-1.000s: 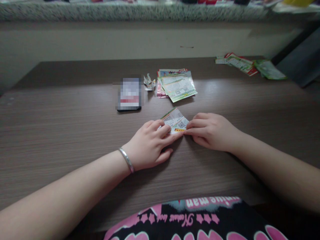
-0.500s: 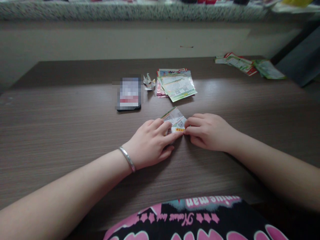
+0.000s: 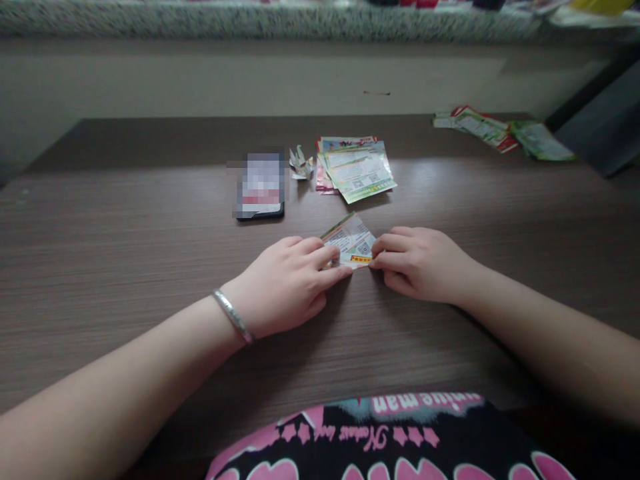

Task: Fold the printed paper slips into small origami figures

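Observation:
A printed paper sheet [image 3: 354,239], folded to a point at the top and showing a small square code and a yellow strip, lies on the table between my hands. My left hand [image 3: 287,283], with a silver bangle at the wrist, holds the paper's left corner down, its fingers along the lower folded edge. That corner is hidden under the fingers. At the right corner, my right hand [image 3: 417,263] is closed in a pinch on the paper. Just beyond lies a stack of printed sheets [image 3: 363,167].
Left of the stack sits a small folded paper piece [image 3: 301,164], beside a phone [image 3: 263,183] with a blurred screen. More printed papers [image 3: 485,127] lie at the far right edge of the wood-grain table [image 3: 125,233]. A speckled stone ledge [image 3: 250,23] runs above the back wall.
My left hand has slid left along the paper's lower edge, away from my right hand, baring more of the yellow strip. My right hand stays at the right corner.

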Available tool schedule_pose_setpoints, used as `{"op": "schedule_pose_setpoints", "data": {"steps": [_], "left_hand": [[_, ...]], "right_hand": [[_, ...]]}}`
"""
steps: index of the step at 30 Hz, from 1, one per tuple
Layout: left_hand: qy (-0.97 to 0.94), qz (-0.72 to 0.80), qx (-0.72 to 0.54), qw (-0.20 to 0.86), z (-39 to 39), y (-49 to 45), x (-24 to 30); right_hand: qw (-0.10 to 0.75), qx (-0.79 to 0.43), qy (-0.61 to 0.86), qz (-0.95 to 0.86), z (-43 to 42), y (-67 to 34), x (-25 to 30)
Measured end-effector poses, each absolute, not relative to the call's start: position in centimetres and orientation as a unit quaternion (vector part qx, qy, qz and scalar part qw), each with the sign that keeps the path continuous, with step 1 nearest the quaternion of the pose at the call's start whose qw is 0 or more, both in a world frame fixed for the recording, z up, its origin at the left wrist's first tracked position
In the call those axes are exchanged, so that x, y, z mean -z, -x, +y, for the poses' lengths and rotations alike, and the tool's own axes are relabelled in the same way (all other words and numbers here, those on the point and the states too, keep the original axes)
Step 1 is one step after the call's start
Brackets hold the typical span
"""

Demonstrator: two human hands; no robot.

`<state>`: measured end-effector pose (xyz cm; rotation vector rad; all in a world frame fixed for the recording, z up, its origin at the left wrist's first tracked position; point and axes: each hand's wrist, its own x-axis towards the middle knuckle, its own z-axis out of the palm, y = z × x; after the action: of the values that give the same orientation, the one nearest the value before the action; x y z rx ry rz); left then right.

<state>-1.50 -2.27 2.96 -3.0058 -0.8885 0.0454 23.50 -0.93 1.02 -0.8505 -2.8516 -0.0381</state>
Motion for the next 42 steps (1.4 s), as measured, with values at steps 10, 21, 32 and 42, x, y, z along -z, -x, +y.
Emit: {"op": "schedule_pose_setpoints", "data": {"steps": [10, 21, 32, 42], "left_hand": [[0.963, -0.267, -0.016, -0.017, -1.6, 3.0, -3.5], [0.961, -0.266, -0.007, -0.079, -0.5, 4.6, -4.4], [0.958, -0.287, -0.022, -0.012, -1.9, 3.0, -3.7], [0.963, -0.271, -0.009, 0.003, -1.6, 2.4, -3.0]], "right_hand": [[0.090, 0.006, 0.282, -0.955, -1.0, -23.5, -1.0], [0.106, 0.030, 0.260, -0.959, -1.0, -23.8, -1.1], [0.109, 0.002, 0.243, -0.964, -1.1, -23.1, -0.4], [0.096, 0.021, 0.250, -0.963, -1.2, -23.8, -0.9]]}}
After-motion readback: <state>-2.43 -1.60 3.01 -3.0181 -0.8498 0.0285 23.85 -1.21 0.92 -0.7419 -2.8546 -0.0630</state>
